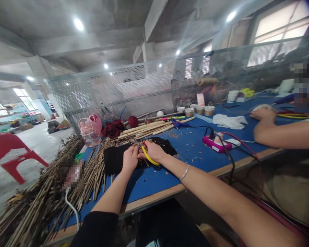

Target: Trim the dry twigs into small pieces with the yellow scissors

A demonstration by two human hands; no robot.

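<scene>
My right hand [154, 152] is closed around a pair of scissors with yellow handles [149, 159]. The metal blades point left, over my left hand [130, 157]. The fingers of my left hand are pinched together close to the blades; what sits between them is too small to make out. Both hands are above a black cloth [112, 160] on the blue table [140, 181]. Cut dry stalks [94, 173] lie in a bundle just left of the cloth. Small plant scraps are scattered over the tabletop.
Long dry branches [33, 206] hang past the table's left edge. Behind the cloth are pale sticks [144, 129], a dark red yarn ball [133, 121] and a pink bag [91, 128]. A purple power strip [216, 144] trails cords at right, near a co-worker's arm [280, 132].
</scene>
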